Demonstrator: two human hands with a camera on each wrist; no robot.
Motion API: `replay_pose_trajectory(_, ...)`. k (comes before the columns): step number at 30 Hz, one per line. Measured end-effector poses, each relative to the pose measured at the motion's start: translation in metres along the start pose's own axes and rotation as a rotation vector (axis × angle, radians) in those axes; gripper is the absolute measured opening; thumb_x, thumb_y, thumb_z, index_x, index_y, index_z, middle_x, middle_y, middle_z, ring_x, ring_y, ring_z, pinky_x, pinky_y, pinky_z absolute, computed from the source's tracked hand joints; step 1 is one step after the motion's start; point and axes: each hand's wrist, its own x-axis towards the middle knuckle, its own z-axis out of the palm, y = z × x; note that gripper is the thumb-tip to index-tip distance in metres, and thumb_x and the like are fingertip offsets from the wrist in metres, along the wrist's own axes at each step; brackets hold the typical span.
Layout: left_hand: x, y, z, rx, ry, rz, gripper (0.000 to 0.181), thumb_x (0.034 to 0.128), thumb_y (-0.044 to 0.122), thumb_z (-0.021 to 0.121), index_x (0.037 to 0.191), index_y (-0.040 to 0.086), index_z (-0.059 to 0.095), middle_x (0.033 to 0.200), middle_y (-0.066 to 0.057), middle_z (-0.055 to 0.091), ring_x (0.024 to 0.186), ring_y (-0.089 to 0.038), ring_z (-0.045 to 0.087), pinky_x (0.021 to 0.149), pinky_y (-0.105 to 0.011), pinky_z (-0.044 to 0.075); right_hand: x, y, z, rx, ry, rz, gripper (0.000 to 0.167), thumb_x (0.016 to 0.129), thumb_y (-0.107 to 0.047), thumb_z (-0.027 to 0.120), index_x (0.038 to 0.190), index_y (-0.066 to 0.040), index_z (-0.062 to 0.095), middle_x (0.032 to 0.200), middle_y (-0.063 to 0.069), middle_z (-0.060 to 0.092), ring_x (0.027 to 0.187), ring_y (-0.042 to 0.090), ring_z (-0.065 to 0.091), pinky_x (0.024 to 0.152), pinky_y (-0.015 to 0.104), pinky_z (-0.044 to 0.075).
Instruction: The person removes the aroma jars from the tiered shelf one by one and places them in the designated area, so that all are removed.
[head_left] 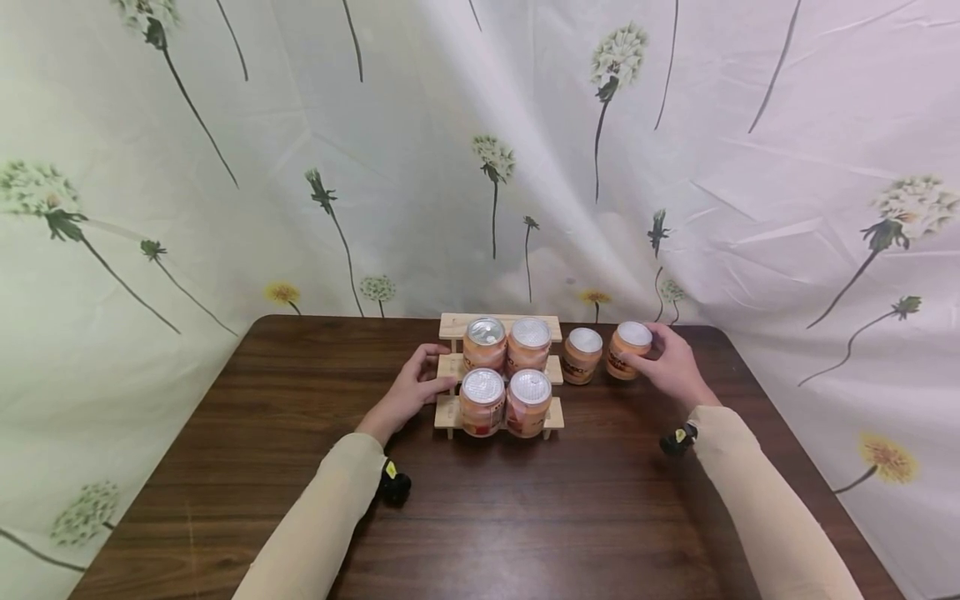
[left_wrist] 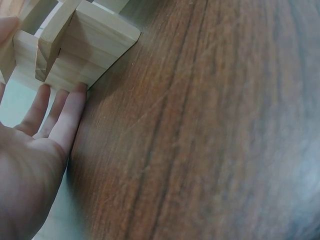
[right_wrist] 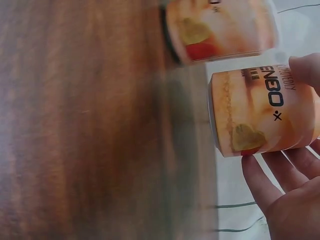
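A three-tier pale wooden rack (head_left: 498, 323) stands near the back of the table. Two orange-labelled cans (head_left: 529, 404) sit on its front tier, and two more cans (head_left: 486, 343) are on the middle tier. At the rack's left end, my left hand (head_left: 408, 390) holds the middle tier between thumb and forefinger. Its other fingers (left_wrist: 70, 115) touch the side panel. My right hand (head_left: 671, 367) grips another can (head_left: 627, 354) from the right, thumb in front. That can (right_wrist: 265, 110) looks raised off the table. A further can (head_left: 582, 358) stands upright between it and the rack.
The dark wood-grain table (head_left: 480, 525) extends forward from the rack. Behind and beside it hangs a pale sheet (head_left: 420, 167) with printed dandelions. A black wrist camera (head_left: 393, 485) sits on the left sleeve, another camera (head_left: 677, 440) on the right.
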Motion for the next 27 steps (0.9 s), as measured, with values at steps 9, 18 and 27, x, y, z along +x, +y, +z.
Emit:
replay_pose_trajectory(9,0.000,-0.002,0.001,0.010,0.000,0.005,0.055,0.1006,0.013,0.072,0.146,0.008,0.042,0.142,-0.023,0.048,0.113,-0.023,0.063,0.079,-0.032,0.058,-0.005,0.013,0.007,-0.015,-0.016,-0.002,0.066,0.091,-0.020,0.085,0.140,0.009,0.051,0.136,0.029,0.062,0.126,0.044,0.062,0.102,0.052,0.050)
replay_pose_trajectory(18,-0.001,-0.001,0.001,0.008,0.002,0.000,0.055,0.1002,0.013,0.072,0.147,0.009,0.042,0.142,-0.023,0.048,0.115,-0.025,0.062,0.080,-0.034,0.059,-0.010,0.012,0.010,-0.020,-0.012,0.010,0.065,0.091,-0.016,0.085,0.140,0.007,0.049,0.137,0.031,0.061,0.128,0.046,0.060,0.107,0.057,0.047)
replay_pose_trajectory(27,-0.001,0.001,0.001,0.017,0.008,0.000,0.056,0.1003,0.012,0.072,0.148,0.007,0.042,0.142,-0.024,0.048,0.115,-0.024,0.062,0.081,-0.034,0.059,-0.009,0.012,0.011,-0.034,-0.023,0.002,0.065,0.092,-0.016,0.083,0.141,0.007,0.047,0.138,0.030,0.061,0.126,0.044,0.062,0.103,0.055,0.049)
